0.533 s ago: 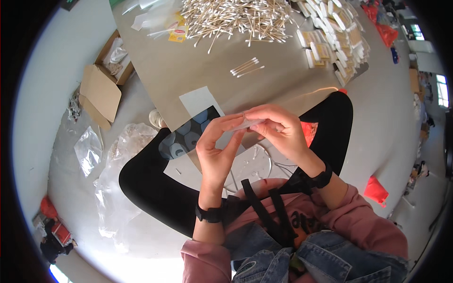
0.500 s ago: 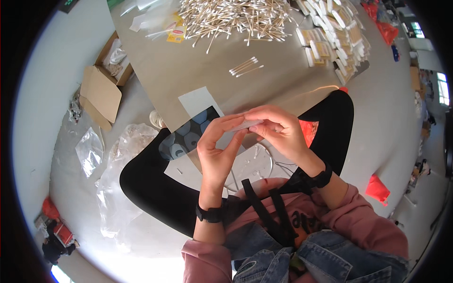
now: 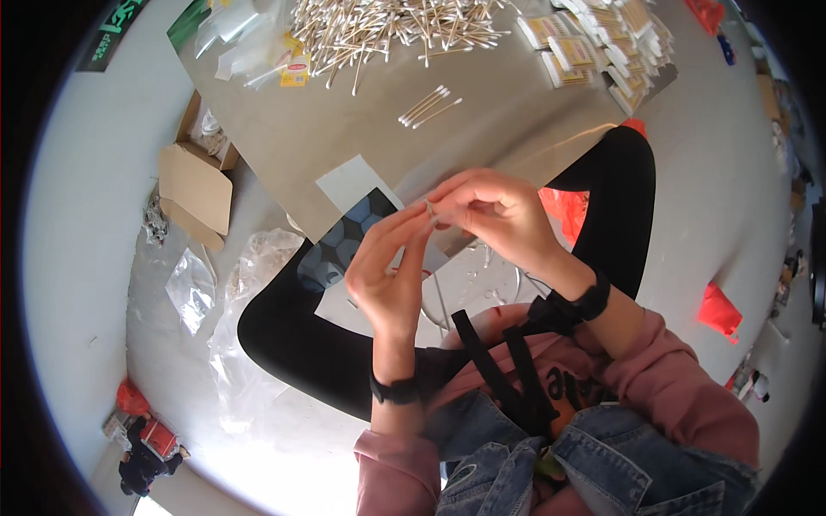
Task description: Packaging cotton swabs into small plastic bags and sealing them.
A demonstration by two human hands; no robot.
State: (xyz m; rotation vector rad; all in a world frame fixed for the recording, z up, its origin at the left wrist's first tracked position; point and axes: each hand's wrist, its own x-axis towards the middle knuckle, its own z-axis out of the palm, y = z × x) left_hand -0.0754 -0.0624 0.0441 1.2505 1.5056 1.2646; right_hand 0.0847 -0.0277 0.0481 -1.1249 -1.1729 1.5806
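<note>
Both hands, left [image 3: 389, 273] and right [image 3: 495, 211], pinched together on a small clear packet [image 3: 428, 212]; beyond the grip, loose cotton swabs [image 3: 428, 107].

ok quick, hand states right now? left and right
Left hand: fingers pinched on the small clear packet held between both hands.
Right hand: fingertips closed on the same packet's upper end; what is inside it cannot be told.

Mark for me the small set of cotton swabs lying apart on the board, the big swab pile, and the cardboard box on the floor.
Small set of cotton swabs [image 3: 428, 106], head view, middle of the sticks.
Big swab pile [image 3: 391, 30], head view, centre of the heap.
Cardboard box [image 3: 194, 183], head view, on its flat open flap.
</note>
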